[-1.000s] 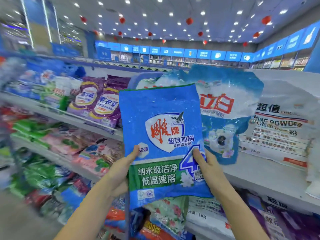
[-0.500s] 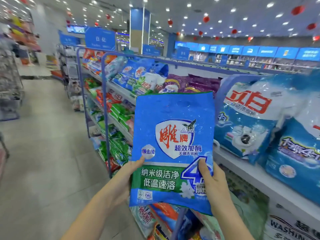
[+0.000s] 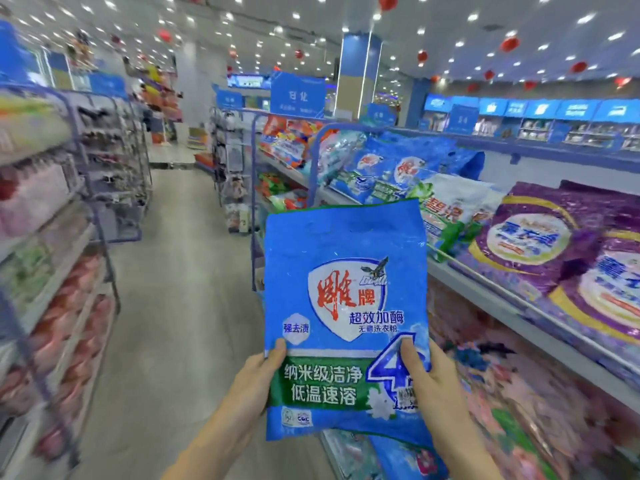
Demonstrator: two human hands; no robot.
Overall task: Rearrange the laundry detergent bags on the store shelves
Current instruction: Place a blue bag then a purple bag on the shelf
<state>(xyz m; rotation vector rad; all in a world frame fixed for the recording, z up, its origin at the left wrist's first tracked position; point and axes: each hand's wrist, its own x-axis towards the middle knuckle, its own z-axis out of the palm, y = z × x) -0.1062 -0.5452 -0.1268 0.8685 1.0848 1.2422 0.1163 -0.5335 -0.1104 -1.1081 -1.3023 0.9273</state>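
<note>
Head view: left thumb (image 3: 278,349) is pressed flat on the front of the blue detergent bag (image 3: 346,289), low on its left edge; right thumb (image 3: 408,356) is laid on the printed "4" near the right edge; the remaining fingers of both hands are hidden behind the bag, so the bag is pinched between thumbs in front and fingers at the back. Left hand (image 3: 254,381) and right hand (image 3: 437,382) are set on the bag's lower half, one to each side; the bag is held upright in the air, label toward the camera, over the aisle floor (image 3: 180,271) and just off the front of the right-hand shelf (image 3: 502,299). On that shelf purple bags (image 3: 540,244) are laid nearest; white-and-green bags (image 3: 446,216) beside them; matching blue bags (image 3: 391,171) are stacked farther along. Pink packs are seen, blurred, on the left-hand shelving (image 3: 52,237).
</note>
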